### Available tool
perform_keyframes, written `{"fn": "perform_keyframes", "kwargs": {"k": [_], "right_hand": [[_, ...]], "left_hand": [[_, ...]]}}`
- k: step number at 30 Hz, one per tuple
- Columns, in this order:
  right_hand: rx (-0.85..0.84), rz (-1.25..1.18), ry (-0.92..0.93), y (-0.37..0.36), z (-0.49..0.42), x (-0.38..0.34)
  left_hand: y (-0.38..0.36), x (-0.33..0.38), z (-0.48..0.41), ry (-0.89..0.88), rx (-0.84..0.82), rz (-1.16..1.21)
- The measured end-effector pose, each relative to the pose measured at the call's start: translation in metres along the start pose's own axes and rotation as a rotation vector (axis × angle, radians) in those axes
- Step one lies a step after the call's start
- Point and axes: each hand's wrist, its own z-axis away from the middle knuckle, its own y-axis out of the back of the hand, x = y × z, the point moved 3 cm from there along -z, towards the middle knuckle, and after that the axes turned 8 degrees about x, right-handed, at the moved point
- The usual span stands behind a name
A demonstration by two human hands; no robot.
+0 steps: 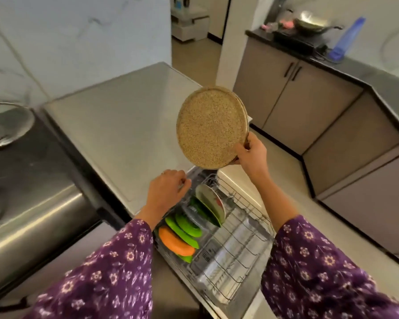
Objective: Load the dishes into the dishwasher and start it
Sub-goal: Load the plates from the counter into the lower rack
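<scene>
My right hand point(251, 155) grips the lower right rim of a round speckled tan plate point(211, 126), held tilted in the air above the dishwasher's pulled-out wire rack point(237, 240). Standing on edge along the rack's left side are an orange plate point(175, 241), green plates point(184, 226), and a pale plate with a red mark point(211, 201). My left hand point(167, 187) hovers with its fingers curled at the rack's far left corner, by the counter's edge; whether it holds anything cannot be told.
A steel counter point(124, 125) lies left of the rack. Further left are a dark cooktop point(28, 162) and a glass lid point(5, 125). Grey cabinets point(297, 104) stand to the right, with a wok point(313, 24) and a blue bottle point(348, 40) on their counter.
</scene>
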Motion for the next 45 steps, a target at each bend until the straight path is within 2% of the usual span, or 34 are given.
{"fn": "perform_keyframes", "kwargs": {"k": [5, 10, 13, 16, 22, 29, 40, 45], "right_hand": [[0.219, 0.004, -0.046, 0.07, -0.004, 0.079], [0.291, 0.207, -0.011, 0.095, -0.003, 0.167], [0.2, 0.319, -0.047, 0.086, -0.013, 0.218], [0.076, 0.489, 0.009, 0.067, -0.031, 0.256], [-0.156, 0.829, 0.002, 0.011, -0.072, 0.325], [-0.384, 0.927, 0.01, -0.057, -0.115, 0.389], [-0.449, 0.88, -0.066, -0.1, -0.128, 0.451], [-0.537, 0.9, -0.118, -0.116, -0.129, 0.469]], "left_hand": [[-0.047, 0.027, -0.032, -0.043, -0.048, 0.022], [-0.089, 0.036, -0.081, -0.129, -0.121, 0.017], [-0.118, 0.041, -0.119, -0.235, -0.216, 0.046], [-0.143, 0.047, -0.148, -0.338, -0.32, 0.044], [-0.168, 0.042, -0.166, -0.332, -0.237, 0.161], [-0.175, 0.044, -0.169, -0.407, -0.22, 0.057], [-0.177, 0.041, -0.168, -0.41, -0.188, 0.048], [-0.176, 0.042, -0.17, -0.413, -0.175, 0.051]]}}
